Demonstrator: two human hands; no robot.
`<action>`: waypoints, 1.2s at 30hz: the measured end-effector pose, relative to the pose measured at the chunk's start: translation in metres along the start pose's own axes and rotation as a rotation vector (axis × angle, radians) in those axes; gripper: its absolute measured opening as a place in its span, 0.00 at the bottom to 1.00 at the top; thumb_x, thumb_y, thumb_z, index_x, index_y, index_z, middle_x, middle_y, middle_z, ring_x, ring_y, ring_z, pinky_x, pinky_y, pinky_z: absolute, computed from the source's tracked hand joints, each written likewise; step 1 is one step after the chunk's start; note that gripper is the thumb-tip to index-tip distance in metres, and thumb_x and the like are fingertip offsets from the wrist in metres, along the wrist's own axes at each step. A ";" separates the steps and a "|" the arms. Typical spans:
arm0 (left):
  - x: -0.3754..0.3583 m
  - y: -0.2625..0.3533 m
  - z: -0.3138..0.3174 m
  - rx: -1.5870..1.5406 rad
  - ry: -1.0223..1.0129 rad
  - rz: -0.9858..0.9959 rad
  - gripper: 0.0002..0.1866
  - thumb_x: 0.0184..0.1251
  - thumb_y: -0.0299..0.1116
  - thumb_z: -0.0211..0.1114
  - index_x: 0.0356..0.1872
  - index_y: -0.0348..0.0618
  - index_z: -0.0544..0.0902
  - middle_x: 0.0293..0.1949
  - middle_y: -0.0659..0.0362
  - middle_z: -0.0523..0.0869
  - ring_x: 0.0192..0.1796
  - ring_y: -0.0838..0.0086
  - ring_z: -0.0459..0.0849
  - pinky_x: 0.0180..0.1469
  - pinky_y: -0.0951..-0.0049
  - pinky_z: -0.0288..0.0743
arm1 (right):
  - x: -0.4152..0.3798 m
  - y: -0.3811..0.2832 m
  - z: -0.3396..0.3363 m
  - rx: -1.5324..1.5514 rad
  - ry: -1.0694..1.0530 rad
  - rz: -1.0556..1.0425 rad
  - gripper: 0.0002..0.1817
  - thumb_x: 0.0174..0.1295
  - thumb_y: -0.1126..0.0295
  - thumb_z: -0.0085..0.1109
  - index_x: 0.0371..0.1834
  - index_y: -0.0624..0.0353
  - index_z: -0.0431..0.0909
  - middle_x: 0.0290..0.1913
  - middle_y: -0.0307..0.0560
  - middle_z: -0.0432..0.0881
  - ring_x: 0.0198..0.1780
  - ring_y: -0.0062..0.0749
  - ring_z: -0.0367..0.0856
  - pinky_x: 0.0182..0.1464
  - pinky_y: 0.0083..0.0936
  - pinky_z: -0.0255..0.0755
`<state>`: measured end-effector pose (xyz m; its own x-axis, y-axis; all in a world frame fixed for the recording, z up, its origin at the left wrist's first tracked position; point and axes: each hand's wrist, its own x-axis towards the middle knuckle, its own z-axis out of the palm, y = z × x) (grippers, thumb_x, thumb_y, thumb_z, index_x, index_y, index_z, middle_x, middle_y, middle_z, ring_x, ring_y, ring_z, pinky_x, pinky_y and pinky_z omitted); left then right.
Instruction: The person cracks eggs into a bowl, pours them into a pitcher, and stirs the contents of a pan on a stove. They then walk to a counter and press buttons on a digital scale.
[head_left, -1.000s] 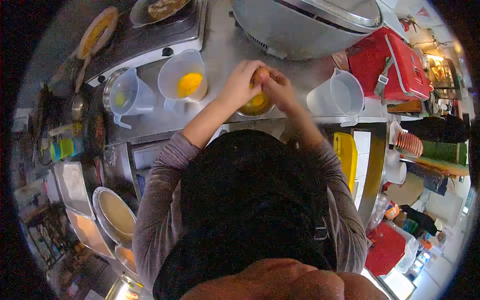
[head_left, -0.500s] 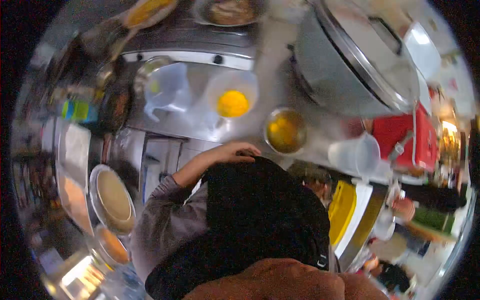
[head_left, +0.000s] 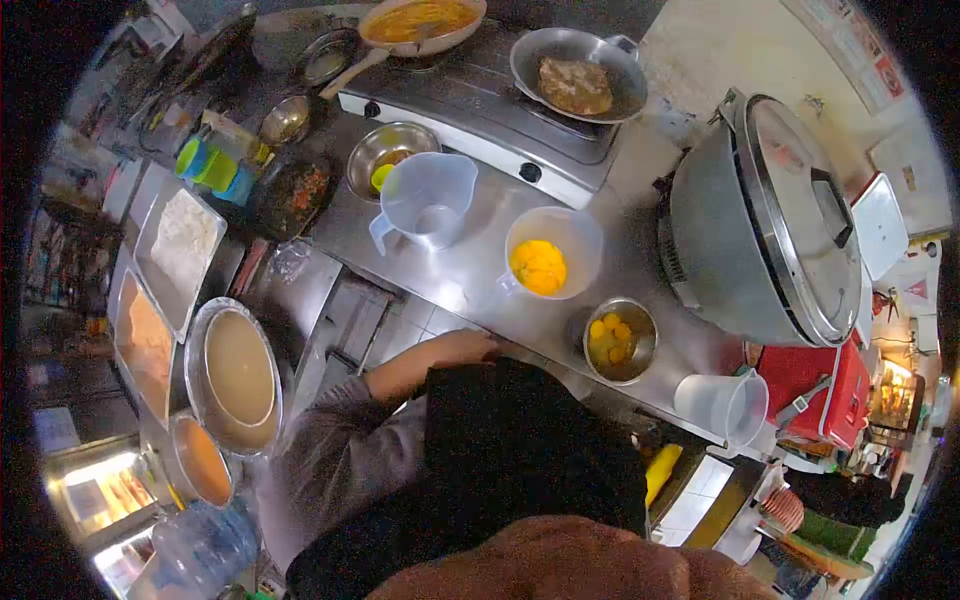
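My left hand (head_left: 462, 349) is at the front of my body, against my black garment (head_left: 530, 430), near the counter's front edge; its fingertips are hidden, and I cannot make out what they hold. My right hand is out of view. Beyond the left hand, a clear jug (head_left: 430, 200) stands on the steel counter (head_left: 400, 285). To its right is a translucent jug with yolks (head_left: 538, 266) in it. A steel bowl (head_left: 620, 342) holding several yolks in liquid stands near the edge, with a clear plastic container (head_left: 735, 405) farther right.
A stove (head_left: 480, 128) at the back bears a pan of orange food (head_left: 425, 22) and a pan with a brown piece (head_left: 575, 85). A large lidded pot (head_left: 765, 225) stands right, near a red box (head_left: 815, 392). Trays of powder (head_left: 183, 245) and a basin (head_left: 238, 370) are on the left.
The view has shifted, bringing more of the stove in. My left hand has moved lower and inward against the garment, and its fingers show less than before.
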<state>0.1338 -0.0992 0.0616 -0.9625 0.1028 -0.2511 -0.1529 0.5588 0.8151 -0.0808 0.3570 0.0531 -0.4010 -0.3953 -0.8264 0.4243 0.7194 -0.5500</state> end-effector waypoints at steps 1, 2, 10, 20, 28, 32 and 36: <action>-0.007 0.008 -0.002 0.010 -0.078 -0.148 0.21 0.66 0.45 0.61 0.58 0.52 0.77 0.50 0.46 0.82 0.52 0.48 0.81 0.55 0.52 0.74 | 0.004 -0.015 0.004 -0.086 -0.068 -0.020 0.18 0.67 0.66 0.52 0.56 0.63 0.71 0.48 0.46 0.80 0.47 0.28 0.80 0.51 0.25 0.74; -0.012 0.015 0.001 0.018 -0.154 -0.297 0.21 0.66 0.45 0.60 0.58 0.52 0.77 0.50 0.45 0.82 0.53 0.46 0.80 0.55 0.52 0.74 | 0.009 -0.032 0.010 -0.163 -0.135 -0.050 0.17 0.67 0.67 0.52 0.55 0.64 0.72 0.48 0.46 0.81 0.46 0.28 0.80 0.51 0.25 0.74; -0.066 -0.021 0.071 -0.056 0.162 -0.244 0.24 0.66 0.49 0.60 0.56 0.43 0.78 0.49 0.44 0.83 0.52 0.51 0.81 0.56 0.57 0.74 | 0.000 -0.220 0.058 -0.535 -0.495 -0.435 0.10 0.68 0.74 0.51 0.50 0.66 0.75 0.42 0.45 0.83 0.43 0.25 0.81 0.50 0.23 0.74; -0.151 -0.033 -0.086 0.199 1.013 -0.590 0.13 0.63 0.39 0.62 0.42 0.43 0.83 0.37 0.47 0.85 0.42 0.50 0.83 0.45 0.57 0.77 | -0.038 -0.360 0.221 -0.578 -0.912 -0.937 0.17 0.58 0.86 0.55 0.50 0.60 0.78 0.45 0.45 0.84 0.50 0.30 0.82 0.53 0.26 0.76; -0.125 -0.153 -0.219 0.315 1.146 -0.385 0.13 0.61 0.34 0.64 0.46 0.44 0.80 0.41 0.47 0.82 0.44 0.51 0.81 0.45 0.58 0.76 | -0.019 -0.479 0.365 -0.959 -0.509 -1.205 0.11 0.59 0.75 0.61 0.45 0.58 0.82 0.42 0.45 0.85 0.42 0.34 0.84 0.46 0.28 0.76; -0.122 -0.192 -0.257 -0.012 1.500 -0.235 0.11 0.60 0.27 0.63 0.44 0.41 0.79 0.38 0.49 0.82 0.42 0.57 0.82 0.45 0.63 0.76 | 0.070 -0.546 0.471 -1.343 -0.302 -1.250 0.12 0.58 0.67 0.61 0.44 0.56 0.83 0.42 0.49 0.85 0.42 0.41 0.84 0.47 0.33 0.76; -0.139 -0.201 -0.271 -0.230 1.483 -0.226 0.11 0.59 0.26 0.64 0.42 0.36 0.77 0.33 0.54 0.78 0.33 0.65 0.78 0.40 0.69 0.74 | 0.215 -0.549 0.532 -2.022 -0.101 -0.938 0.20 0.48 0.53 0.68 0.37 0.56 0.85 0.38 0.51 0.86 0.42 0.47 0.85 0.45 0.40 0.77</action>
<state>0.2378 -0.4487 0.0743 -0.2415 -0.9392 0.2440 -0.2193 0.2977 0.9291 0.0316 -0.4269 0.1129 0.1301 -0.8441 -0.5202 -0.9747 -0.2051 0.0890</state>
